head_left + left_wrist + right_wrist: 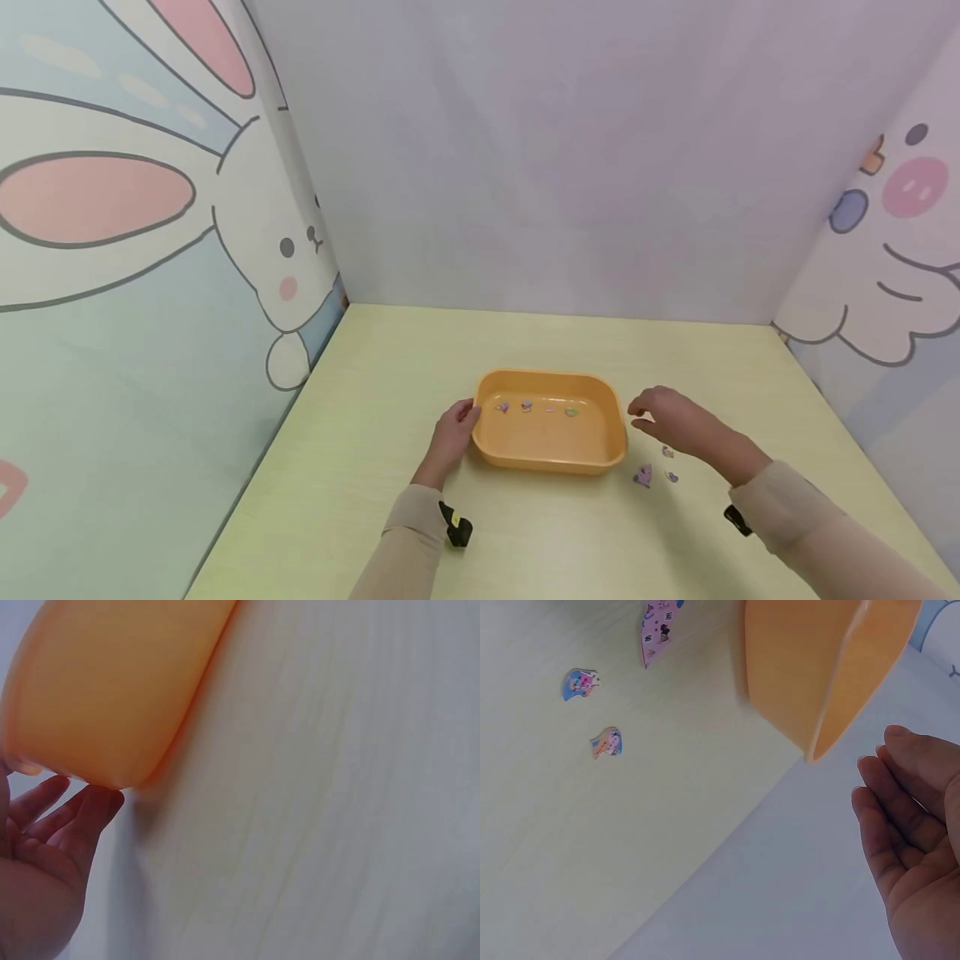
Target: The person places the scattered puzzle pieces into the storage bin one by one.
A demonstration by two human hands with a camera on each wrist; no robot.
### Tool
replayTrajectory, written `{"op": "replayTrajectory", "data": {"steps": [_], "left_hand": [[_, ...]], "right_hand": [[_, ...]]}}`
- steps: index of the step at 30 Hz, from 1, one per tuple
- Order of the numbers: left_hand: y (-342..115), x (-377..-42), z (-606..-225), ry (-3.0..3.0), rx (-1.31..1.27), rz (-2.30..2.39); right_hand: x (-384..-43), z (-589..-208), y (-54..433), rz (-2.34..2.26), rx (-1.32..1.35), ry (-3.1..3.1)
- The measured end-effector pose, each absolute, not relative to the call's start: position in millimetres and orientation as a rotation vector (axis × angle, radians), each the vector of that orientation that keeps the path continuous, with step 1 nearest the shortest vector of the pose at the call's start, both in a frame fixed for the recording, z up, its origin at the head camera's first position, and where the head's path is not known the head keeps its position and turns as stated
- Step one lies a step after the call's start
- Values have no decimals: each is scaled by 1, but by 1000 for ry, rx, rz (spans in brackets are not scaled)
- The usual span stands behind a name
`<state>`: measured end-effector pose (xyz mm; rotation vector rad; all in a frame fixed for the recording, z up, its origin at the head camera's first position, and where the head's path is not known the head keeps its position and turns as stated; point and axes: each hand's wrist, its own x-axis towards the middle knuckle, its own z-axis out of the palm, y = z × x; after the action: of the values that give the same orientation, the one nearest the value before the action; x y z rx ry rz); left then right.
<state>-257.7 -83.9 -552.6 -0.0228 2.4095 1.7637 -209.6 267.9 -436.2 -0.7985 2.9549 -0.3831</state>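
Note:
My left hand holds the left end of an orange plastic tray. In the left wrist view, its bent fingers touch the outer wall of the tray. Over the table, just off the tray's right end, hovers my right hand, fingers loosely bent and nothing between them. Several small colourful flat pieces lie in a row inside the tray, among them a greenish piece. Below the right hand lie a larger purple piece and two smaller cutouts, a blue-and-pink piece and an orange-and-pink piece.
The pale yellow table carries the tray and loose pieces. A plain light curtain hangs behind it. Cartoon-printed panels stand on both sides, with a white rabbit on the left.

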Motion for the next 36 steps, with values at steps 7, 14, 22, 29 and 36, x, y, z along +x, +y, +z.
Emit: {"op": "replayTrajectory", "data": {"steps": [7, 14, 22, 29, 36], "left_hand": [[-84, -259, -553, 2409, -8, 1780], [-84, -259, -553, 2412, -11, 1775], [-84, -259, -553, 2410, -12, 1766], [-85, -258, -552, 2410, -5, 1770], [-84, -257, -552, 2398, -26, 1775]], "right_hand": [[-199, -448, 277, -414, -789, 2922], [-190, -465, 282, -413, -728, 2869], [-186, -481, 285, -416, -683, 2800], [-182, -493, 287, -410, -720, 2781], [-184, -506, 289, -292, -835, 2792]]}}
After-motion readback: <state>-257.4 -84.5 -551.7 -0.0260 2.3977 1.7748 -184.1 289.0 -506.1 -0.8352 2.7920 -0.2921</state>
